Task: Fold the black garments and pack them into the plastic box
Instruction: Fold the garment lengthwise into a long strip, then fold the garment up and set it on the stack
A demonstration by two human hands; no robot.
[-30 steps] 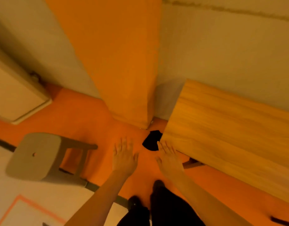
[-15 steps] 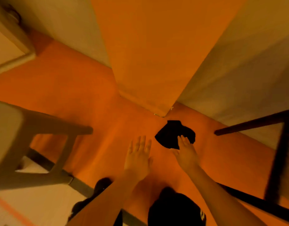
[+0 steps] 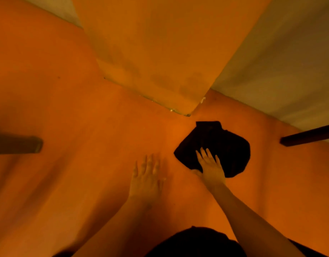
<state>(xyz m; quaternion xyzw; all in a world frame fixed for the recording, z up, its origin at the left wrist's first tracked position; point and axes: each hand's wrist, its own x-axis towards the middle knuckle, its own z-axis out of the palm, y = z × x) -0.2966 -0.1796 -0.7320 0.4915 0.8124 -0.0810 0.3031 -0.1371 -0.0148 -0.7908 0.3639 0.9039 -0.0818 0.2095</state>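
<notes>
A crumpled black garment [image 3: 225,143] lies on the orange floor near the foot of an orange pillar. My right hand [image 3: 210,164] reaches onto its near left edge with fingers straight and spread, touching the cloth. My left hand [image 3: 147,175] hovers low over the bare floor to the left of the garment, fingers straight, holding nothing. No plastic box is in view.
The orange pillar [image 3: 160,62] stands just behind the garment. A dark table leg [image 3: 308,135] juts in at the right and a stool leg [image 3: 17,144] at the left. My dark-clothed knee [image 3: 195,242] fills the bottom edge.
The view has dropped closer to the floor. My right hand has moved forward onto the garment's edge, and my left hand has lowered toward the floor beside it.
</notes>
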